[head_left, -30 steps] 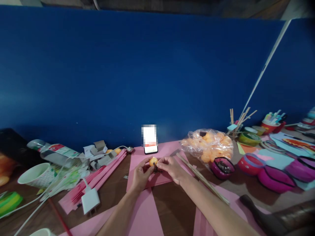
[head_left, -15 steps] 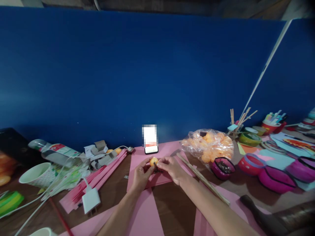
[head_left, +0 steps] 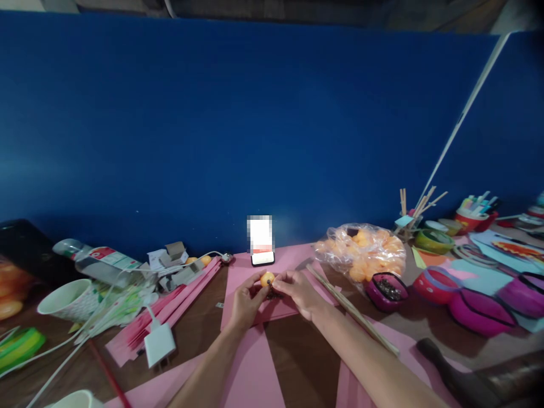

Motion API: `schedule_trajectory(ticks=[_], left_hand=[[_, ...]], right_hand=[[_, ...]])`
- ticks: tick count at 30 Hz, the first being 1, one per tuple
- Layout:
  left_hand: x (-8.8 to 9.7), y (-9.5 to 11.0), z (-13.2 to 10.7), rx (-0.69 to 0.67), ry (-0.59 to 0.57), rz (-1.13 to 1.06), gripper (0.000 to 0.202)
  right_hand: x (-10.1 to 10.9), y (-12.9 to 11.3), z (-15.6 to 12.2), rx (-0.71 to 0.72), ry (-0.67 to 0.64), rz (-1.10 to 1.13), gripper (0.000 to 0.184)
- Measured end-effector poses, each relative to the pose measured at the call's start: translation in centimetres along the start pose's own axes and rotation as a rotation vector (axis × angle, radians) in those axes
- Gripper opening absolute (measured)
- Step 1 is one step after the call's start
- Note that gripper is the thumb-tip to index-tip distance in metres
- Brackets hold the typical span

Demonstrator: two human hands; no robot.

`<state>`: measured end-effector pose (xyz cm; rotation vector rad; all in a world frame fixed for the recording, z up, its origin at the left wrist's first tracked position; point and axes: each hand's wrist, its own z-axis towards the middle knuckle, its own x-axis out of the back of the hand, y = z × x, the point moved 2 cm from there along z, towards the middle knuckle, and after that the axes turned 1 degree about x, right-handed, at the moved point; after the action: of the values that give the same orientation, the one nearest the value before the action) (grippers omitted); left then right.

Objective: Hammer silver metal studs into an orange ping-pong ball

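Observation:
Between my two hands is a small orange ball (head_left: 267, 278) with a dark spot on its near side. My left hand (head_left: 246, 301) grips the ball from the left, thumb in front and fingers behind. My right hand (head_left: 296, 292) pinches at the ball's right side, close to the dark spot; whatever lies between those fingertips is too small to tell. Just below the ball, a little heap of dark bits (head_left: 275, 295) lies on a pink sheet (head_left: 287, 309). A lit phone (head_left: 262, 258) stands behind the hands against the blue wall.
To the right are a clear bag of orange balls (head_left: 365, 249), a magenta bowl of dark bits (head_left: 386, 292) and thin wooden sticks (head_left: 352, 311). A hammer-like tool (head_left: 442, 360) lies front right. At left are a white charger (head_left: 159, 344), a paper cup (head_left: 70, 300) and a bottle (head_left: 106, 263).
The whole view has shifted slightly, with everything a few pixels further right. Both hands keep nearly the same hold at the ball.

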<state>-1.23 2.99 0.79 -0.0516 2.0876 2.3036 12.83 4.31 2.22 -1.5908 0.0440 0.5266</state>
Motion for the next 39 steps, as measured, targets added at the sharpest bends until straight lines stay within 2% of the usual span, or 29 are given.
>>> schedule_trajectory(ticks=[21,27,39], left_hand=[[0.06,-0.18,0.03,-0.032,0.009,0.033,0.048],[-0.14,-0.04,-0.04,-0.010,-0.004,0.001,0.049],[0.05,-0.29,0.00,-0.013,0.007,0.018,0.048]], right_hand=[[-0.15,0.12,-0.06,0.001,0.041,0.025,0.023],[0.02,0.45,0.03,-0.023,0.041,0.108,0.039],[0.06,0.42,0.01,-0.034,0.042,0.097,0.037]])
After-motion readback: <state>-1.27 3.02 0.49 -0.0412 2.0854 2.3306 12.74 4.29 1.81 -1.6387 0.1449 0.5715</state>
